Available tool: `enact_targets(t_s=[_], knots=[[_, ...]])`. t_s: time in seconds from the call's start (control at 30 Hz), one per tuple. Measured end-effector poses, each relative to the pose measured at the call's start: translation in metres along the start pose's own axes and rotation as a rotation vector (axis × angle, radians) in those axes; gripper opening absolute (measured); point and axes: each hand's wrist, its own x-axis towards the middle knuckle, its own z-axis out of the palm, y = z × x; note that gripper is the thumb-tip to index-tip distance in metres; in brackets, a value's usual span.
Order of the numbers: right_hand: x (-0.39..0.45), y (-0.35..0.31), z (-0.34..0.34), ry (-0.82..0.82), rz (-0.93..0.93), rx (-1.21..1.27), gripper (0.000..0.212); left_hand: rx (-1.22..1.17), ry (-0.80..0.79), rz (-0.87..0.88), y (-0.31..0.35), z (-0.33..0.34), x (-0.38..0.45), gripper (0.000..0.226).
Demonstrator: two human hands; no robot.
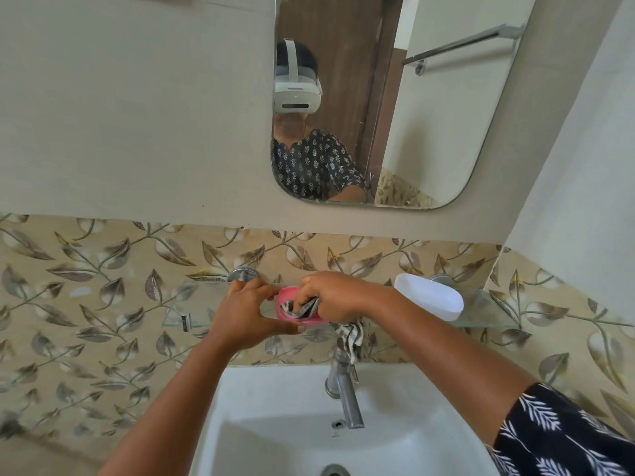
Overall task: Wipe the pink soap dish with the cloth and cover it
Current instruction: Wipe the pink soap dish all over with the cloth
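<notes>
The pink soap dish (286, 296) rests on a glass wall shelf (192, 304) above the sink. My left hand (249, 310) grips it from the left, thumb along its front edge. My right hand (335, 295) presses a grey-and-white patterned cloth (302, 309) into the dish, and the cloth's tail hangs below the shelf. The white lid (431, 298) lies on the same shelf to the right, apart from the dish.
A white sink (275, 417) with a steel tap (345, 389) stands directly below the shelf. A mirror (429, 115) hangs on the wall above and reflects a person with a headset. Leaf-patterned tiles cover the wall behind.
</notes>
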Motion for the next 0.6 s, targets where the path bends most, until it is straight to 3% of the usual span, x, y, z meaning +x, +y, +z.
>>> enact_targets(t_s=[0.3,0.6], knots=[[-0.007,0.009,-0.007,0.028,-0.005,-0.197,0.047,-0.004,-0.002,-0.005,-0.002,0.002,0.002,0.093],[-0.022,0.027,-0.005,0.153,0.029,-0.440,0.024,0.008,-0.008,0.002,-0.002,-0.001,0.002,0.123]])
